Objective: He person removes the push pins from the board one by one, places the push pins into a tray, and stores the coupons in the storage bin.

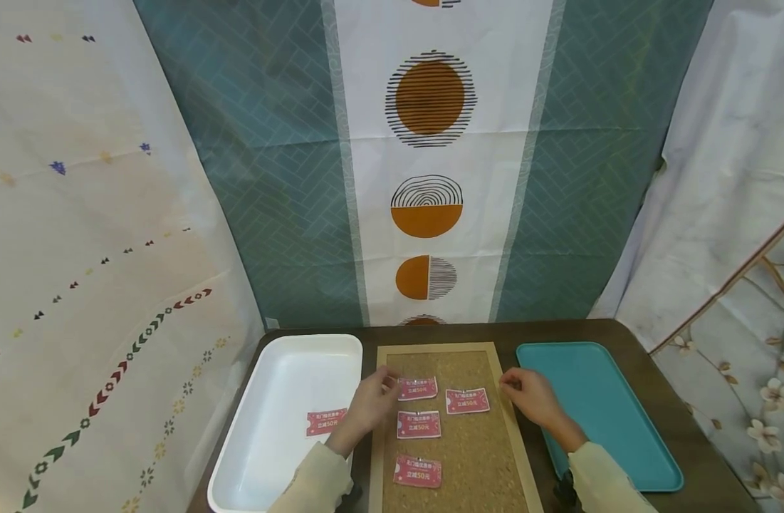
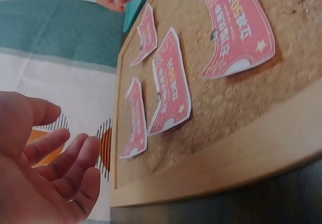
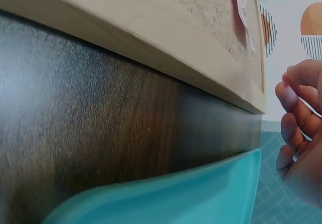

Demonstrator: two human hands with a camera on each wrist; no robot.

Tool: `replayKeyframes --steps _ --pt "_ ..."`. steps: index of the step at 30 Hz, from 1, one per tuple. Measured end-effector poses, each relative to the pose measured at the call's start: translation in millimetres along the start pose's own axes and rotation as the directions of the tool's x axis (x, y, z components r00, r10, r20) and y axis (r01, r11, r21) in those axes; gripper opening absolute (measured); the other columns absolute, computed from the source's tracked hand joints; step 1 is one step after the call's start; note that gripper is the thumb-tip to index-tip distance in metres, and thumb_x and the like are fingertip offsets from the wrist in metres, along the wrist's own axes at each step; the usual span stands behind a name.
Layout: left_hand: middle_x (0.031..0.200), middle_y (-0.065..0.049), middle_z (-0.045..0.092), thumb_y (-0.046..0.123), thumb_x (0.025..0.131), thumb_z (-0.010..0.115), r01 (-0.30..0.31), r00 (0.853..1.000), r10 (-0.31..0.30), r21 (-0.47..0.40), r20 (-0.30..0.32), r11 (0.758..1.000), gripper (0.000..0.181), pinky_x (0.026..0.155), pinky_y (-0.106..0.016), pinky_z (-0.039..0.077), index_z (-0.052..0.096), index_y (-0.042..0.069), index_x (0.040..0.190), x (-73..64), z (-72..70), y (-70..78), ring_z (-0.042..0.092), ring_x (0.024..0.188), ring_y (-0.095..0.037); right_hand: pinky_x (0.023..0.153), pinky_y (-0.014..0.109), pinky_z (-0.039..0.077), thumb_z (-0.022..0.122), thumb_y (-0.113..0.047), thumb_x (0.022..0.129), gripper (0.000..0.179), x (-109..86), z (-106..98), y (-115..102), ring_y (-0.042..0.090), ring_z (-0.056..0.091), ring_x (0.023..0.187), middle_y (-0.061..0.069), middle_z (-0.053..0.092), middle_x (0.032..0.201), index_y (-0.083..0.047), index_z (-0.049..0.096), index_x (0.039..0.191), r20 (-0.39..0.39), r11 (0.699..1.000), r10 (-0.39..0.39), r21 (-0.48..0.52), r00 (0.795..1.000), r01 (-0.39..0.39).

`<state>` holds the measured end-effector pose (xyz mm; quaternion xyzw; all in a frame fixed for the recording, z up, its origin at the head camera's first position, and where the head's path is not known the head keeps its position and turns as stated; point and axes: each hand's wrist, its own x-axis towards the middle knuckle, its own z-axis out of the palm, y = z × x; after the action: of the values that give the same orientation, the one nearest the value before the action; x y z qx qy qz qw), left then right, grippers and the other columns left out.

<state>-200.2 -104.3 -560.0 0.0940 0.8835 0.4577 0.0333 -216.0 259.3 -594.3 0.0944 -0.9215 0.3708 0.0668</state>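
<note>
Several pink paper coupons are fixed to a wood-framed cork board, each with a small shiny pin at its upper edge in the left wrist view. My left hand is by the board's left side, close to the upper-left coupon. Its fingers are loosely bent, and the left wrist view shows nothing between them. Over the board's right frame is my right hand, to the right of another coupon. Thumb and forefinger are close together in the right wrist view, with nothing visible in them.
To the left stands a white tray with one pink coupon in it, partly behind my left arm. A teal tray lies to the right, partly under my right arm. Patterned cloths hang behind the dark table.
</note>
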Motion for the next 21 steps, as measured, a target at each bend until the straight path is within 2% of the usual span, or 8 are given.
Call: replayKeyframes --steps 8,14,17,21 --pt "0.107 -0.006 0.069 0.022 0.104 0.067 0.004 1.0 -0.004 -0.015 0.026 1.0 0.03 0.068 -0.028 0.057 0.064 0.007 0.129 0.0 19.5 0.8 0.065 0.087 -0.014 0.07 0.034 0.054 0.075 -0.004 0.095 0.006 0.3 6.6 -5.0 0.013 0.062 0.078 0.001 0.072 0.091 -0.005 0.077 0.1 -0.003 0.999 -0.033 -0.029 0.999 0.033" --pt "0.11 -0.007 0.067 0.022 0.104 0.067 -0.014 0.999 0.016 -0.043 0.048 0.999 0.031 0.07 -0.027 0.055 0.064 0.005 0.13 0.0 36.2 0.9 0.063 0.09 -0.014 0.07 0.034 0.051 0.08 -0.006 0.091 0.005 4.2 14.0 -9.8 0.013 0.057 0.077 -0.001 0.064 0.086 -0.006 0.077 0.095 -0.042 0.996 -0.07 -0.061 0.997 0.068" --pt "0.111 -0.008 0.068 0.023 0.103 0.068 -0.007 0.999 0.009 -0.034 0.052 0.999 0.032 0.075 -0.033 0.059 0.064 0.004 0.129 -1.2 43.0 4.8 0.066 0.093 -0.018 0.072 0.036 0.051 0.081 -0.009 0.09 0.006 7.5 17.9 -10.5 0.014 0.058 0.078 -0.001 0.065 0.087 -0.006 0.078 0.094 -0.041 0.996 -0.061 -0.072 0.997 0.058" --pt "0.116 -0.012 0.07 0.021 0.103 0.069 -0.021 0.998 0.024 -0.041 0.065 0.999 0.031 0.087 -0.046 0.062 0.064 0.003 0.129 -2.9 49.2 11.3 0.07 0.104 -0.028 0.077 0.041 0.052 0.081 -0.008 0.089 0.005 10.5 22.6 -9.1 0.018 0.06 0.084 0.001 0.067 0.088 -0.008 0.077 0.092 -0.038 0.995 -0.058 -0.08 0.998 0.055"
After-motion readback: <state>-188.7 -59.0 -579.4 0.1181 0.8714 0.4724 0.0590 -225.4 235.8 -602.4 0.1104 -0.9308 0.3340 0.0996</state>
